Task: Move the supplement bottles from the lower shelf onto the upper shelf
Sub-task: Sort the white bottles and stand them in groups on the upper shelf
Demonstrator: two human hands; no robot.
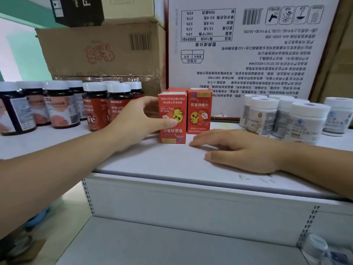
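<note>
Your left hand (141, 115) grips the front red box (172, 117) at frame centre, thumb on its printed face and fingers behind it; the box stands upside down on the upper shelf (172, 165), just beside an upright red box (198, 110). Your right hand (238, 150) lies flat and empty, fingers spread, on the shelf just right of the held box. Open shelf surface runs from the boxes to the front edge. Dark bottles with white caps (57, 104) crowd the left, white bottles (303, 121) the right, and cartons (248, 44) wall off the back. The lower shelf (172, 243) looks bare across the middle. A bottle (319, 249) at lower right is blurred and cut off by the frame.
</note>
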